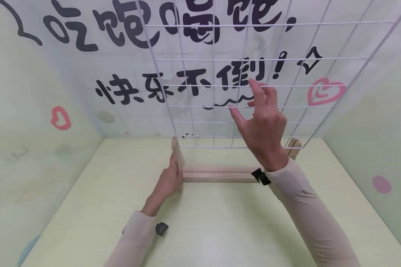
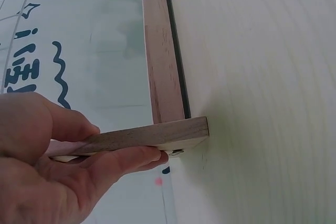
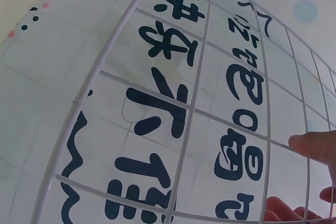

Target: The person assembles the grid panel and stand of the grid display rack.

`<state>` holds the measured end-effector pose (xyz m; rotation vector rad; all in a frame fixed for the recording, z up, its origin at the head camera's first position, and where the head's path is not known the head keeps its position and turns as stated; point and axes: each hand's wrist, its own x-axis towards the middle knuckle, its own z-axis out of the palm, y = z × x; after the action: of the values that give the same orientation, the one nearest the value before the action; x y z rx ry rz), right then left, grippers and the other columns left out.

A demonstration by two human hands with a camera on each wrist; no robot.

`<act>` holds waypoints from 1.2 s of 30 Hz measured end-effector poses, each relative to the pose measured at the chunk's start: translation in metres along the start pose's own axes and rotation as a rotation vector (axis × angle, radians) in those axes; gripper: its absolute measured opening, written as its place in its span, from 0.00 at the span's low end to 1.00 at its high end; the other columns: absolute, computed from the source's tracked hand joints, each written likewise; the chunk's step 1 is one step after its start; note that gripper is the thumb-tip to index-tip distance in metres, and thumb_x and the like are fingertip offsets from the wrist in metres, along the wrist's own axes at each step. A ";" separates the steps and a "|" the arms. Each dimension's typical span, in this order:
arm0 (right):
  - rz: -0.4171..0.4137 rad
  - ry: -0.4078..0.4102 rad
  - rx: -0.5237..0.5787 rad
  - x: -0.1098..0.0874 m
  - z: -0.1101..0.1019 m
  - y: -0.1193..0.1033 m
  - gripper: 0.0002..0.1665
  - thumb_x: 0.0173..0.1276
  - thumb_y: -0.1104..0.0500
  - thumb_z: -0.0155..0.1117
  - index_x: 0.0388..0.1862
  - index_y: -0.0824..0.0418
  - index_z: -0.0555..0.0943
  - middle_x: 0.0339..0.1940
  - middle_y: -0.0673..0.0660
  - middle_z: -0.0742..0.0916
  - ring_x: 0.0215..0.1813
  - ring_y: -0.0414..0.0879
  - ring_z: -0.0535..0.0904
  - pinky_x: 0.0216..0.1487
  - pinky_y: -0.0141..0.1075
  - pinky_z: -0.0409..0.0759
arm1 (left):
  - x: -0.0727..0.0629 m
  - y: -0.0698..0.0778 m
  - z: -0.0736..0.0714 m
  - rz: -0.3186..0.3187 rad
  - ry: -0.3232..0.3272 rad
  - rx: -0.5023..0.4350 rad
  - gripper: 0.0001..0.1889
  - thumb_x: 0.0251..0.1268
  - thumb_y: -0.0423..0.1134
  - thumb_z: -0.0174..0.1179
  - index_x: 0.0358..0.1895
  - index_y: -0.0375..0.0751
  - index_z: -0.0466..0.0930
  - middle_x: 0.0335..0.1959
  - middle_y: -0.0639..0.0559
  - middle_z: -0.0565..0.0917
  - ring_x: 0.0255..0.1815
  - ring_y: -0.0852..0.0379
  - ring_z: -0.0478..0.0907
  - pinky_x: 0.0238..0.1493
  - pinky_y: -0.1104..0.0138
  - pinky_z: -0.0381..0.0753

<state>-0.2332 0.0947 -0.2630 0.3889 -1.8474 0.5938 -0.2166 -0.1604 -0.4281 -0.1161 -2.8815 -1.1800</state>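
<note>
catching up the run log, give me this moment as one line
left hand: pinches frame; right hand: at grid, grip unclear; behind: lettered wall

Diffuse light puts pale glare on the near tabletop (image 1: 214, 241) and a shadow (faint, blurry-edged) right of that; in 1 dimmer wrist view the wire grid (image 3: 193, 109) bows.

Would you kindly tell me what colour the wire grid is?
White; the wire grid shows best in the head view.
</note>
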 end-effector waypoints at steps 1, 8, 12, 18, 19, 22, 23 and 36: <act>0.001 0.001 0.000 0.001 0.000 -0.001 0.36 0.60 0.52 0.75 0.65 0.62 0.74 0.51 0.67 0.81 0.37 0.53 0.86 0.17 0.42 0.67 | -0.001 0.001 0.000 0.007 0.003 0.003 0.40 0.74 0.32 0.47 0.80 0.40 0.32 0.44 0.23 0.81 0.22 0.49 0.81 0.17 0.66 0.79; -0.017 0.014 0.008 0.005 -0.001 -0.006 0.36 0.60 0.53 0.76 0.64 0.62 0.74 0.50 0.67 0.81 0.36 0.54 0.87 0.17 0.41 0.66 | -0.007 0.001 0.000 0.031 0.007 0.006 0.42 0.73 0.32 0.48 0.80 0.41 0.30 0.45 0.22 0.81 0.23 0.50 0.81 0.17 0.66 0.78; -0.036 0.017 0.017 0.009 0.001 -0.009 0.36 0.60 0.53 0.76 0.64 0.63 0.73 0.50 0.67 0.81 0.35 0.54 0.87 0.17 0.41 0.68 | -0.009 0.000 -0.002 0.027 0.014 0.008 0.42 0.74 0.32 0.49 0.80 0.42 0.30 0.46 0.22 0.81 0.23 0.49 0.81 0.17 0.66 0.78; -0.038 0.017 0.016 0.014 0.001 -0.007 0.36 0.60 0.53 0.75 0.64 0.64 0.73 0.49 0.68 0.81 0.35 0.54 0.87 0.18 0.43 0.71 | -0.008 0.000 -0.001 0.025 0.014 0.009 0.40 0.73 0.32 0.49 0.79 0.38 0.34 0.38 0.27 0.82 0.21 0.52 0.80 0.17 0.67 0.78; -0.035 0.016 0.015 0.014 0.001 -0.007 0.36 0.60 0.53 0.75 0.64 0.63 0.73 0.49 0.68 0.81 0.35 0.54 0.87 0.18 0.43 0.71 | -0.008 0.000 0.000 0.024 0.014 0.007 0.40 0.73 0.32 0.49 0.79 0.39 0.34 0.37 0.28 0.82 0.21 0.52 0.79 0.17 0.67 0.78; -0.025 0.011 0.018 0.016 0.001 -0.007 0.36 0.61 0.53 0.74 0.65 0.63 0.73 0.49 0.67 0.81 0.35 0.55 0.87 0.19 0.44 0.71 | -0.008 0.000 0.001 0.024 0.012 0.014 0.41 0.74 0.33 0.48 0.80 0.40 0.32 0.36 0.28 0.83 0.19 0.53 0.78 0.16 0.67 0.77; -0.022 0.010 0.020 0.016 0.001 -0.007 0.36 0.61 0.52 0.74 0.65 0.63 0.73 0.49 0.67 0.81 0.35 0.55 0.87 0.19 0.44 0.71 | -0.007 0.001 0.001 0.024 0.012 0.017 0.41 0.74 0.33 0.48 0.80 0.40 0.31 0.36 0.28 0.83 0.18 0.53 0.78 0.16 0.67 0.76; -0.003 -0.014 0.029 0.018 0.006 -0.007 0.36 0.61 0.53 0.74 0.65 0.63 0.72 0.51 0.67 0.81 0.36 0.55 0.87 0.21 0.44 0.71 | -0.007 0.000 0.001 0.023 0.011 0.029 0.41 0.73 0.32 0.48 0.80 0.41 0.30 0.26 0.37 0.81 0.15 0.55 0.75 0.14 0.68 0.73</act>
<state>-0.2405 0.0856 -0.2459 0.4158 -1.8527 0.6181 -0.2096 -0.1599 -0.4289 -0.1415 -2.8791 -1.1305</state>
